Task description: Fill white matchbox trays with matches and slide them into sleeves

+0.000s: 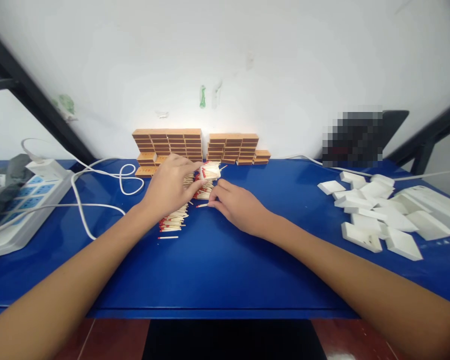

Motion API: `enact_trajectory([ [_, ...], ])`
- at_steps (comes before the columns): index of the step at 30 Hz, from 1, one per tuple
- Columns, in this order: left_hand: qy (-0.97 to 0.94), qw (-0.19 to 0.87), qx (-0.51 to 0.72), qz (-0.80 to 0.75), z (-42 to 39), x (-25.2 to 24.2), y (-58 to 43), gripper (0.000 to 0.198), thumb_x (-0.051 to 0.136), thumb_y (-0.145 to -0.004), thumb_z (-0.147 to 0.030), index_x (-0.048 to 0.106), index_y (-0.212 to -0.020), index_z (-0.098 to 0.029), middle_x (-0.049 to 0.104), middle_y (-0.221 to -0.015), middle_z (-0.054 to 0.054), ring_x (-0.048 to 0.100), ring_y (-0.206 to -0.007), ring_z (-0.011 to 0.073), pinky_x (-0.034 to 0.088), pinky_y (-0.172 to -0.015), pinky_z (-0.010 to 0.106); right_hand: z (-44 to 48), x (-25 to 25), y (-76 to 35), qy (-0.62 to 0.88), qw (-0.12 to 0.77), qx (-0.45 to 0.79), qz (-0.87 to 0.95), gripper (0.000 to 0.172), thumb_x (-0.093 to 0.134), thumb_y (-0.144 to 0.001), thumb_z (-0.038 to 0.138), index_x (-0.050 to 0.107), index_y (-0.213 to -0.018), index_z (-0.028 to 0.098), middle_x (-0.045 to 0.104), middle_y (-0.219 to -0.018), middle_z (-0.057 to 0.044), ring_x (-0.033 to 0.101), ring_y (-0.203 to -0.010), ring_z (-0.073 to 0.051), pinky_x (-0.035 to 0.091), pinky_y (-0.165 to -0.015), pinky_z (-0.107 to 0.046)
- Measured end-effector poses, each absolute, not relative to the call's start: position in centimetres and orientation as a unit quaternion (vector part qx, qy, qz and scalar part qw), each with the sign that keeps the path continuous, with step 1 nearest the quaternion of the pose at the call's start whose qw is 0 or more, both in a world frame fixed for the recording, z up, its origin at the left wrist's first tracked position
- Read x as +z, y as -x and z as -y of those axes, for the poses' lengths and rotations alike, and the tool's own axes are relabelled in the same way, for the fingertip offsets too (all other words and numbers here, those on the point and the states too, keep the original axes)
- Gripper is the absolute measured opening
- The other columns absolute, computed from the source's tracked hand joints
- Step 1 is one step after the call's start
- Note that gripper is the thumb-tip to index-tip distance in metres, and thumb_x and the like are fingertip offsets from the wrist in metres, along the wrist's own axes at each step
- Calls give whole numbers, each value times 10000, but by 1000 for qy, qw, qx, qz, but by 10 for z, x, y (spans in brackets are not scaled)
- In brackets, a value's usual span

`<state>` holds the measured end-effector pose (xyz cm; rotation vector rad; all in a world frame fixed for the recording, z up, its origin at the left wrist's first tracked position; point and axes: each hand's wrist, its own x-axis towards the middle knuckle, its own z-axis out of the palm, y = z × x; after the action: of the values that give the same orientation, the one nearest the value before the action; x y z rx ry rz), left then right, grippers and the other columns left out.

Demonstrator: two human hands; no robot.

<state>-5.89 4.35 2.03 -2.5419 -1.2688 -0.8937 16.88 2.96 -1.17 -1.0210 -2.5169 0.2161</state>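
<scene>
My left hand (170,187) holds a small white tray of red-tipped matches (210,172) between thumb and fingers, above a heap of loose matches (174,220) on the blue table (217,265). My right hand (238,204) rests on the table beside the heap, its fingertips pinched on a single match (201,205). One stray match (168,237) lies nearer to me.
Stacks of orange matchbox sleeves (168,145) and a second stack (234,148) stand against the white wall. Several white inner trays (375,215) lie at the right. A power strip (22,200) with white cables (97,175) sits at the left.
</scene>
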Motion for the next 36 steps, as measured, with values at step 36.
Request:
enact_trajectory([
  [36,828,108,-333,439,-38,22,55,411,633,-1025,-450,763,-1293,-167,777,-1062,111,635,-1038,306,511,-958,466,-39,-22,-167,335,277,78,897,73,646,-1024,193,715,-1010,177,615,-1071,-76,594,-861,-178,473,-783,-320],
])
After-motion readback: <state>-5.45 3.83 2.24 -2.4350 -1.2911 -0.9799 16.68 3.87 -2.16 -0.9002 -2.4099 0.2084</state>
